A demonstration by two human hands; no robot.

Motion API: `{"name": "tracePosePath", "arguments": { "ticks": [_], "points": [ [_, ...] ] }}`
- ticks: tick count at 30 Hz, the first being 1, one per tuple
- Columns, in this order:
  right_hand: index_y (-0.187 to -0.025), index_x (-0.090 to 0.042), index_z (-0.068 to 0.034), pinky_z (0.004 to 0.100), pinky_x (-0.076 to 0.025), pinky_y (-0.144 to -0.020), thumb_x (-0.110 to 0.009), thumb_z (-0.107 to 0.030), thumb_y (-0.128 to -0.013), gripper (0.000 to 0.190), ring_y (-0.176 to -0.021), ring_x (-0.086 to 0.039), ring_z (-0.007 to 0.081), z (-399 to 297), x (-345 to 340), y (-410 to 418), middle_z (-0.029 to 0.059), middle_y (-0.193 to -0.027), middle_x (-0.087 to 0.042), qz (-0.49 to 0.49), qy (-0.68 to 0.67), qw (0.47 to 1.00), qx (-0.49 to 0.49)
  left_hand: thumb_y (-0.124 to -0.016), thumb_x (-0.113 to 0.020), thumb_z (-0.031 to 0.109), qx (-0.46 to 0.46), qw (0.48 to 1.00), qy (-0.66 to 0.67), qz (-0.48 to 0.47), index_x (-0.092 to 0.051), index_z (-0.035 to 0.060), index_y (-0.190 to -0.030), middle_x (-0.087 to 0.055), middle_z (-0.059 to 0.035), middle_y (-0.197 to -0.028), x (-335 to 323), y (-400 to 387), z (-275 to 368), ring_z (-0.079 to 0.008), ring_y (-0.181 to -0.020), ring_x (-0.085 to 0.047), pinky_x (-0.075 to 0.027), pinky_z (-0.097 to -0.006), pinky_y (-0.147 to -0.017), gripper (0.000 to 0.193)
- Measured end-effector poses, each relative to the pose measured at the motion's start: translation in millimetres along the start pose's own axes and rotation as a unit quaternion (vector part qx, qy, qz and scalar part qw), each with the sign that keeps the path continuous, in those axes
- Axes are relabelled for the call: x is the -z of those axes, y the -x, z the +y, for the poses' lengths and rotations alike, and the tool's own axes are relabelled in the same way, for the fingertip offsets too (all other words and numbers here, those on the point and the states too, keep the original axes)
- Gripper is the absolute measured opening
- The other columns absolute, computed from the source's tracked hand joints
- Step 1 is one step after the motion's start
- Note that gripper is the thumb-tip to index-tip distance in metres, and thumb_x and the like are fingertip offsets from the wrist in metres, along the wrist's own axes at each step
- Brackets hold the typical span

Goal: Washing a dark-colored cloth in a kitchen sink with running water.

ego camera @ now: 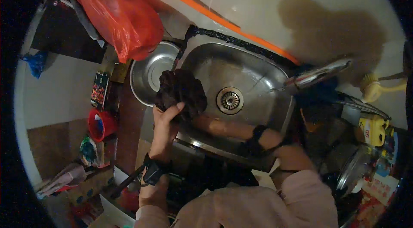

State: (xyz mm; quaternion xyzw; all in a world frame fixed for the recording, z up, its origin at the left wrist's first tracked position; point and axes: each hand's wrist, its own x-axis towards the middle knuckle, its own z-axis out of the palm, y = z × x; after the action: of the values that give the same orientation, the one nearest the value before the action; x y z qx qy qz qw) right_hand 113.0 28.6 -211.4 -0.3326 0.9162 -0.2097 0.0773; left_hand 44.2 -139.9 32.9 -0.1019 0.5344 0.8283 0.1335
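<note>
A bunched dark brown cloth [182,94] is in my left hand [167,115], whose thumb presses on its near side. The cloth is above the left rim of a stainless steel sink [255,112], partly in front of a metal basin [145,70]. From the right, my forearm reaches across the sink, and my right hand [201,121] meets the cloth's lower side. Its fingers are hidden and blurred there. In the sink's floor sits a round drain strainer [230,100]. A chrome faucet [319,73] points in over the right rim.
A red plastic bag [121,18] hangs above the basin. To the left stand a red plastic cup [101,125] and a dark printed box [99,90]. On the right are a dish brush [371,87], a yellow jug [374,131] and a glass lid [351,170]. An orange strip [193,4] runs along the wall.
</note>
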Motion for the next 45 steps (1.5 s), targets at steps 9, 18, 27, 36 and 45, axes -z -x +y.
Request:
{"name": "tracePosePath", "arguments": {
  "ticks": [9,18,27,36,45],
  "points": [
    [-0.119,-0.053,-0.014,0.0481,-0.045,-0.085,-0.056,-0.031,-0.084,0.039,-0.096,-0.057,0.0268,31,163,23,0.0057,-0.107,-0.058,0.030,-0.426,0.826,-0.367,-0.068,-0.064,0.004,0.039,0.999,0.036,0.009,-0.052,0.0014,-0.110,-0.060,-0.0073,-0.100,-14,-12,-31,-0.0209,-0.092,-0.057,-0.045,-0.0342,-0.083,0.044],
    [-0.103,-0.060,-0.007,0.0329,-0.047,-0.071,-0.065,-0.026,-0.078,0.032,-0.079,-0.059,0.0156,39,177,20,0.0055,-0.083,-0.063,0.341,-0.351,0.747,-0.451,-0.068,-0.067,0.008,0.122,0.988,-0.015,-0.090,-0.049,0.0012,-0.112,-0.059,-0.0084,-0.100,-44,-10,-107,-0.0218,-0.094,-0.056,-0.043,-0.0345,-0.086,0.048],
    [-0.113,-0.054,-0.010,0.0332,-0.045,-0.082,-0.060,-0.019,-0.081,0.033,-0.093,-0.057,0.0208,5,216,47,0.0042,-0.104,-0.059,0.363,-0.744,0.467,-0.311,-0.082,-0.061,0.025,0.318,0.885,0.339,0.027,-0.048,0.0057,-0.119,-0.055,-0.0105,-0.115,-49,-15,-110,-0.0241,-0.106,-0.052,-0.041,-0.0388,-0.094,0.044],
    [-0.097,-0.062,-0.005,0.0334,-0.046,-0.077,-0.062,-0.018,-0.079,0.022,-0.082,-0.059,0.0213,13,130,-23,0.0086,-0.086,-0.064,0.240,-0.170,0.818,-0.493,-0.084,-0.051,0.015,0.220,0.960,0.139,-0.102,-0.050,0.0043,-0.117,-0.056,-0.0074,-0.106,-27,-27,-262,-0.0199,-0.099,-0.053,-0.044,-0.0326,-0.085,0.034],
    [-0.125,-0.048,-0.003,0.0345,-0.025,-0.105,-0.055,-0.018,-0.084,0.044,-0.120,-0.043,0.0260,-12,131,16,0.0135,-0.123,-0.053,0.259,-0.379,0.832,-0.313,-0.088,-0.050,0.042,0.296,0.905,0.283,-0.110,-0.055,0.0109,-0.103,-0.057,-0.0062,-0.098,-40,-34,-141,-0.0171,-0.088,-0.056,-0.046,-0.0326,-0.078,0.035]
  ]
}}
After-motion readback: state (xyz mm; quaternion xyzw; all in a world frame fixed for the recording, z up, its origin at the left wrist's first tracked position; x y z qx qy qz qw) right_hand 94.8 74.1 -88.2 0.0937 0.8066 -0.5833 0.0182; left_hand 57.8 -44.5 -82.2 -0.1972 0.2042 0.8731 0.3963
